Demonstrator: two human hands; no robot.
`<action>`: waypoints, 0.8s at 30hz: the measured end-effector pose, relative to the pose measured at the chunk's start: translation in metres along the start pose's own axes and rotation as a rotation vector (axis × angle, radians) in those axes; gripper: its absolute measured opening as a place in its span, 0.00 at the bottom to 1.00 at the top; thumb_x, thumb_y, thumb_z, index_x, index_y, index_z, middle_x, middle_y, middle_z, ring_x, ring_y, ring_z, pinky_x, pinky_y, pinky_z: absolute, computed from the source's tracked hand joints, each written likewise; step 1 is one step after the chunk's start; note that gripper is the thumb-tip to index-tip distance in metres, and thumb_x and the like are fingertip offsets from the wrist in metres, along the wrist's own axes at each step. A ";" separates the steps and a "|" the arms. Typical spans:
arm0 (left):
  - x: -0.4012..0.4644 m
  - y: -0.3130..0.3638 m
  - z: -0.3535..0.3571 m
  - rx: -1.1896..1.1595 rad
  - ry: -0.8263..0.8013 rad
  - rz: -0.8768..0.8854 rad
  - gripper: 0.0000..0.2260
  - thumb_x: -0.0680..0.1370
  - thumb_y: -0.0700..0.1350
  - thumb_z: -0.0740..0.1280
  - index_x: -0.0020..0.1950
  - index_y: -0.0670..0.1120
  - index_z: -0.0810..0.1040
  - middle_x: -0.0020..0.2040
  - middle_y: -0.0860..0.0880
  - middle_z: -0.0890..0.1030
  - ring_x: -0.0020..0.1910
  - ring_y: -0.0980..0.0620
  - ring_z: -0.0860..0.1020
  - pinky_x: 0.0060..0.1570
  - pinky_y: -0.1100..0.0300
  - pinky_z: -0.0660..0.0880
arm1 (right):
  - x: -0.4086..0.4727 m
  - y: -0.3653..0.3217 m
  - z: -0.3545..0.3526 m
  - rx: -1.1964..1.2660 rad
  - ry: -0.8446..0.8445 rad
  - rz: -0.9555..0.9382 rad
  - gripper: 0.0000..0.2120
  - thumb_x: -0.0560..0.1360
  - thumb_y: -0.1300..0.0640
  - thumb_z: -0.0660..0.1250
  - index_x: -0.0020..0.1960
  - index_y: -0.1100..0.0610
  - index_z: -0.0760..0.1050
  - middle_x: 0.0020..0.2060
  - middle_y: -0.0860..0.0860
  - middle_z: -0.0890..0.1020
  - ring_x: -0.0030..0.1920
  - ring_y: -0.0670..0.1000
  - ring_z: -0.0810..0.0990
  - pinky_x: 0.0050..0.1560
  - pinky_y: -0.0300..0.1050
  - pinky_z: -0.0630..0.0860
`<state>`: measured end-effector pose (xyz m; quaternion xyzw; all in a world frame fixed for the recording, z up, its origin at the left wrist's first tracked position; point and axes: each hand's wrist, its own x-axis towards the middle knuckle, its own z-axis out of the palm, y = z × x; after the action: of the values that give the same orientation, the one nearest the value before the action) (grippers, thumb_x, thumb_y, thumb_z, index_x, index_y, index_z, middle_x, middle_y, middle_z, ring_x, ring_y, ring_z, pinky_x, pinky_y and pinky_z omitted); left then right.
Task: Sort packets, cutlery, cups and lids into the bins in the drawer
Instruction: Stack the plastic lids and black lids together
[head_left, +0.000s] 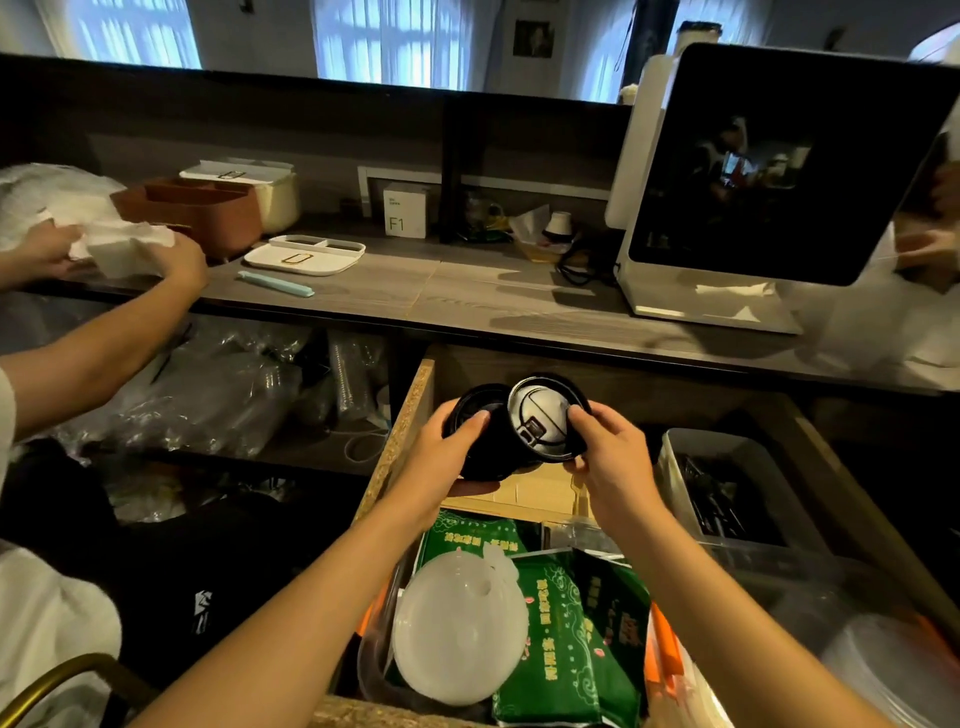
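Observation:
Over the open wooden drawer (410, 410) my left hand (447, 457) grips a stack of black cup lids (480, 447). My right hand (613, 462) holds one black lid (545, 415) tilted up beside the stack, its shiny underside facing me. Below my arms lie green packets (566, 634) and a stack of translucent white dome lids (457, 629). At the drawer's right a clear bin (670, 462) holds dark cutlery (711, 499). A cardboard divider (530, 493) shows under the lids.
A second person's hands (171, 260) handle white paper at the left of the grey counter (467, 291). A white tray (306, 254), brown box (208, 208) and a screen (769, 171) stand on it. Bagged clear cups (208, 395) fill the shelf at left. Clear lids (883, 670) sit bottom right.

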<state>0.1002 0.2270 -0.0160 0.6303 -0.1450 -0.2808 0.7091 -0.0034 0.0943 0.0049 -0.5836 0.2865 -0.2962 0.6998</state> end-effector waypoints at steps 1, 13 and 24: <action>0.000 0.000 0.000 0.009 -0.006 0.008 0.06 0.82 0.51 0.66 0.59 0.58 0.76 0.60 0.51 0.78 0.57 0.47 0.79 0.45 0.44 0.83 | -0.001 0.003 0.001 -0.006 0.000 0.011 0.07 0.80 0.60 0.64 0.54 0.58 0.79 0.45 0.54 0.82 0.42 0.51 0.79 0.30 0.38 0.73; -0.001 -0.004 0.007 0.055 -0.034 0.081 0.19 0.78 0.53 0.69 0.68 0.56 0.71 0.61 0.52 0.77 0.58 0.49 0.79 0.48 0.46 0.84 | -0.010 0.019 0.009 -0.201 0.074 -0.110 0.06 0.78 0.57 0.68 0.43 0.49 0.79 0.37 0.47 0.81 0.38 0.48 0.80 0.36 0.39 0.80; 0.002 -0.006 0.009 0.053 -0.010 0.070 0.16 0.85 0.58 0.52 0.66 0.56 0.74 0.62 0.49 0.78 0.59 0.47 0.78 0.41 0.53 0.83 | -0.011 0.018 0.007 -0.232 0.052 -0.085 0.13 0.76 0.56 0.70 0.41 0.66 0.78 0.29 0.57 0.77 0.28 0.50 0.79 0.31 0.42 0.80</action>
<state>0.0955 0.2183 -0.0201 0.6420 -0.1780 -0.2550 0.7008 -0.0040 0.1097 -0.0109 -0.6643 0.3118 -0.3055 0.6068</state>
